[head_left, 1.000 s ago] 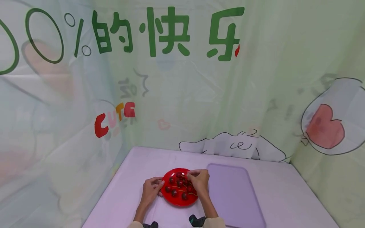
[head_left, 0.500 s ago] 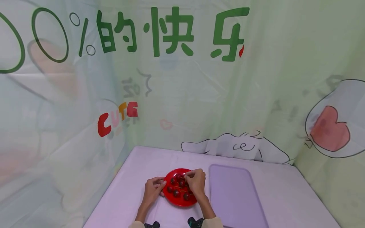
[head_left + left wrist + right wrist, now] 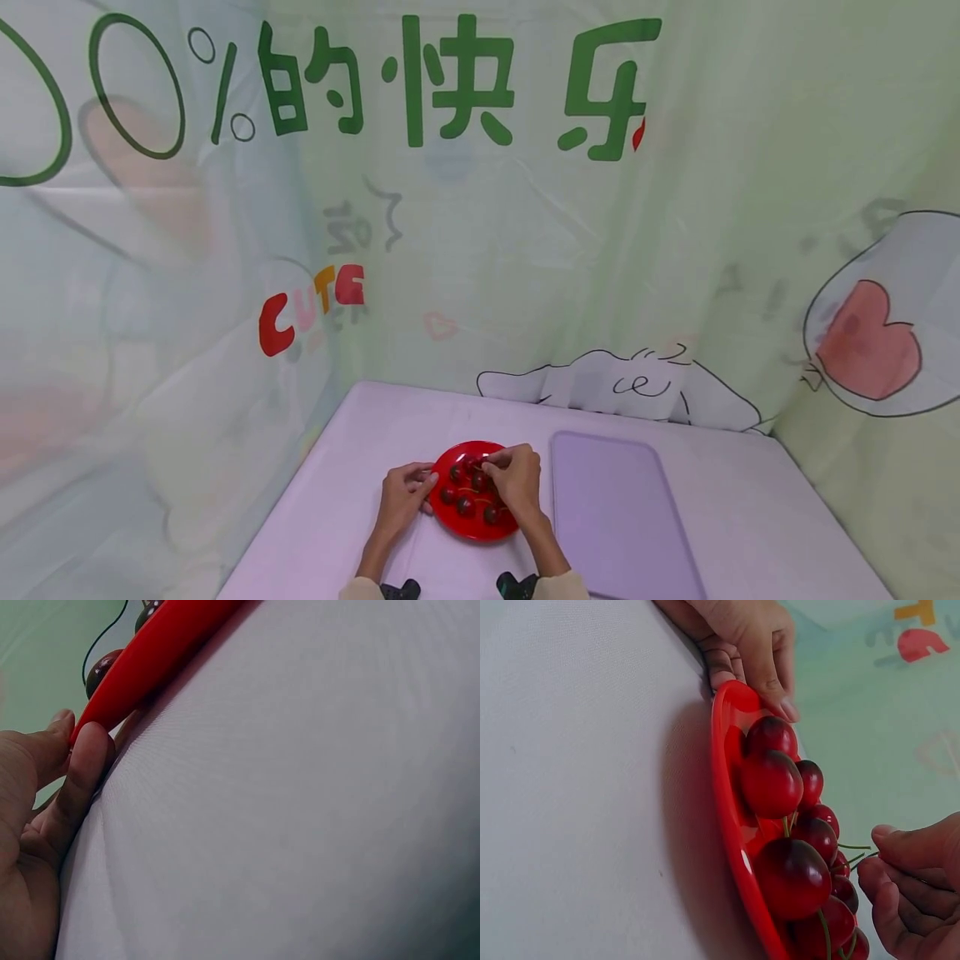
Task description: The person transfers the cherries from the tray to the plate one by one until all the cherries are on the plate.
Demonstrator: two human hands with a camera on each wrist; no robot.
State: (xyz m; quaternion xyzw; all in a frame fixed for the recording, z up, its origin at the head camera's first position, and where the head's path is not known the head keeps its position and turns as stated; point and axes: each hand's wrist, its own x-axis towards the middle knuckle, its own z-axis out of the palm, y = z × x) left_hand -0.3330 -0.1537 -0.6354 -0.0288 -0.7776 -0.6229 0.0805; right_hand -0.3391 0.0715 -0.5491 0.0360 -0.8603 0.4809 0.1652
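A red plate [image 3: 472,534] heaped with dark red cherries [image 3: 465,507] sits on the table. At its left side my left hand [image 3: 402,500] pinches the rim, thumb on top and fingers below, as the left wrist view shows too. Over the plate's right part is my right hand [image 3: 517,479]. In the right wrist view, the thumb and forefinger of that right hand [image 3: 919,881] pinch a thin green cherry stem [image 3: 868,856]. Which cherry this stem belongs to is hard to tell among the crowded fruit. Several cherries are hidden under the right hand in the head view.
A flat lilac tray [image 3: 622,517] lies on the table to the right of the plate. A pale cloth covers the table [image 3: 420,417]. Printed curtains [image 3: 480,250] hang behind it and along both sides.
My right hand has moved slightly left, further over the cherries, and its fingertips have come down among the stems. The left hand stays at the rim. The head view has shifted a little.
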